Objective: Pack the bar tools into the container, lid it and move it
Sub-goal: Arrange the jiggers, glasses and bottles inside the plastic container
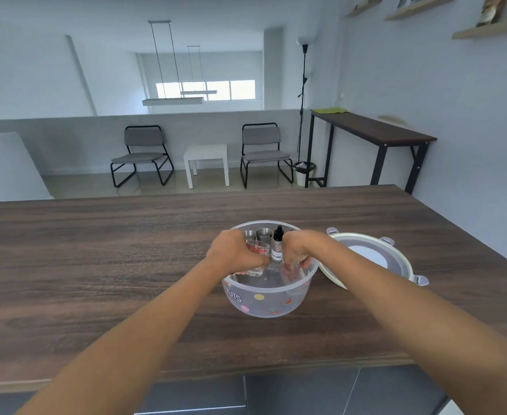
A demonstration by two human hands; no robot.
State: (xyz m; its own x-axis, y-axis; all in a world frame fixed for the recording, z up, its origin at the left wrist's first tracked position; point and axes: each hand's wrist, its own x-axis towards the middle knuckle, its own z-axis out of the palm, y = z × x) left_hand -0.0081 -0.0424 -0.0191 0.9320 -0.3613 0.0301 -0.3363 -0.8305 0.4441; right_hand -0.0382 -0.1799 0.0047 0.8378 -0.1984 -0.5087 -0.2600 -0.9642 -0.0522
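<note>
A clear round plastic container [268,301] with coloured dots stands on the wooden counter. Inside it stand two steel jiggers [263,235], a dropper bottle [277,247] with a black cap, and clear measuring glasses with red print [256,248]. Both hands reach into the container. My left hand [235,253] closes its fingers on a clear glass at the left side. My right hand [301,250] curls down around another clear glass at the right side. The round lid [396,253], with grey clips, leans beside the container on the right.
The dark wooden counter [96,265] stretches far to the left and behind the container. Its front edge runs just below my forearms. Beyond it are two grey chairs [261,151], a small white table, and a tall narrow table at the right wall.
</note>
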